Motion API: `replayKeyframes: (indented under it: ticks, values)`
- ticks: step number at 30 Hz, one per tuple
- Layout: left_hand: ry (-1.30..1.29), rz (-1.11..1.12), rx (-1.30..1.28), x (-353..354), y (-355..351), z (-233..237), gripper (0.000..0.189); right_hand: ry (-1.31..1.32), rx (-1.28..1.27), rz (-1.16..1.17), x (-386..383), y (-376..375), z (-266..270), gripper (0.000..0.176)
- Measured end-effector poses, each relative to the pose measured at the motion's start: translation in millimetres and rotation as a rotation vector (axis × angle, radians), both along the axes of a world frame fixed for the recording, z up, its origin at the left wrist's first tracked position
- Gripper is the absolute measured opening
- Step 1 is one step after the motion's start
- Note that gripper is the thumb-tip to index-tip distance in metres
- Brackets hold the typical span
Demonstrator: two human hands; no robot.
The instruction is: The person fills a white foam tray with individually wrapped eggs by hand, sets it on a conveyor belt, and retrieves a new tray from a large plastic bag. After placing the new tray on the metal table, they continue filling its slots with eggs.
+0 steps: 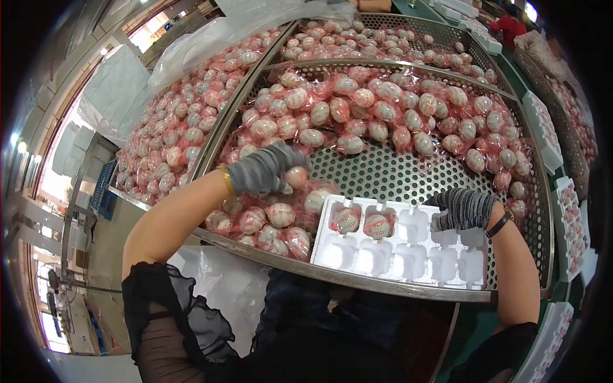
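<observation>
I see the left hand (267, 168) curled around one wrapped egg (297, 178) beside the near-left pile (280, 216). The right hand (468, 209) bends over one white tray (407, 263) in the metal bin (357, 171); I can't tell whether it grips. Two eggs (378, 226) fill compartments.

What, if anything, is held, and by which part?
Left hand: a wrapped egg, around its side; right hand: the white tray, by its far edge.
</observation>
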State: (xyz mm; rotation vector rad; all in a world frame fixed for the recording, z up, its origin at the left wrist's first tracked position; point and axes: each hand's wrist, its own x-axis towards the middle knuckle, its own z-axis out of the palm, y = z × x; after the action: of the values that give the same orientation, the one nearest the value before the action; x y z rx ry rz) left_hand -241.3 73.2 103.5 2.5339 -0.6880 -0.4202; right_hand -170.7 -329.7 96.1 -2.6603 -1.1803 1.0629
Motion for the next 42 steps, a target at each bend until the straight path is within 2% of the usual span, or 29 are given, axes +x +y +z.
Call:
replayKeyframes:
  ticks: [1, 2, 5, 6, 8, 10, 11, 13, 14, 17, 18, 21, 22, 25, 26, 29, 30, 33, 34, 37, 38, 41, 42]
  values:
    - [0.054, 0.098, -0.227, 0, 1, 6, 0.063, 0.025, -0.026, -0.002, 0, 2, 1, 0.06]
    - [0.235, 0.242, -0.518, -6, 2, 12, 0.062, 0.052, -0.041, -0.041, 1, 2, -1, 0.063]
    - [-0.056, 0.153, -0.511, -7, -8, 26, 0.063, 0.073, 0.001, -0.037, -1, 2, 3, 0.062]
    - [0.079, 0.154, -0.704, -17, -14, 29, 0.064, 0.067, -0.009, -0.042, -1, 2, 5, 0.059]
    - [0.313, 0.204, -0.927, -21, -33, 28, 0.062, 0.125, 0.047, -0.076, -1, 3, 5, 0.061]
    - [0.282, 0.053, -0.953, -23, -59, 30, 0.057, 0.117, 0.085, -0.078, -1, -1, 3, 0.06]
    - [0.307, 0.062, -0.965, -21, -76, 29, 0.056, 0.158, 0.07, -0.144, -6, 1, 11, 0.061]
    - [0.336, 0.113, -0.981, -24, -95, 24, 0.054, 0.113, 0.087, -0.094, -2, 0, 1, 0.062]
    - [0.367, 0.033, -0.978, -22, -103, 21, 0.053, 0.112, 0.057, -0.118, -3, 0, 2, 0.064]
    - [0.147, 0.039, -0.786, -21, -122, 4, 0.06, 0.08, 0.036, -0.068, -3, -1, 10, 0.066]
    - [0.073, 0.021, -0.824, -20, -130, -4, 0.068, 0.044, 0.107, -0.02, -6, -5, 19, 0.061]
    - [0.251, 0.156, -0.812, -20, -146, 8, 0.074, 0.154, 0.743, -0.141, -3, -18, 23, 0.054]
    - [0.245, 0.153, -0.821, -19, -150, 8, 0.071, 0.128, 0.745, -0.222, -11, -16, 35, 0.046]
    - [0.228, 0.144, -0.844, -15, -158, 8, 0.064, 0.102, 0.536, -0.085, -23, -3, 60, 0.045]
    - [0.264, 0.17, -0.849, -15, -166, 12, 0.07, 0.062, 0.608, -0.042, -24, -1, 47, 0.043]
    - [0.203, 0.156, -0.565, -16, -171, -3, 0.064, 0.004, 0.514, -0.07, -36, 7, 52, 0.041]
    - [0.134, 0.151, -0.565, -18, -174, -8, 0.061, -0.135, 0.576, 0.065, -34, 7, 39, 0.031]
    - [-0.105, 0.114, -0.449, -15, -171, -34, 0.056, -0.399, 0.301, -0.005, -50, 17, 43, 0.022]
    - [0.052, 0.147, -0.45, -17, -171, -25, 0.057, -0.428, 0.272, 0.034, -52, 16, 41, 0.019]
    - [0.53, 0.254, -0.437, -27, -172, 28, 0.058, -0.3, 0.312, -0.028, -53, 13, 36, 0.025]
    - [0.64, 0.302, -0.567, -28, -172, 26, 0.059, -0.153, 0.388, 0.023, -48, 10, 35, 0.027]
    - [0.399, 0.254, -0.611, -27, -181, 9, 0.064, 0.068, 0.495, 0.132, -36, -5, 42, 0.028]
    - [0.281, 0.239, -0.475, -27, -185, 5, 0.063, 0.096, 0.353, 0.062, -34, -8, 46, 0.031]
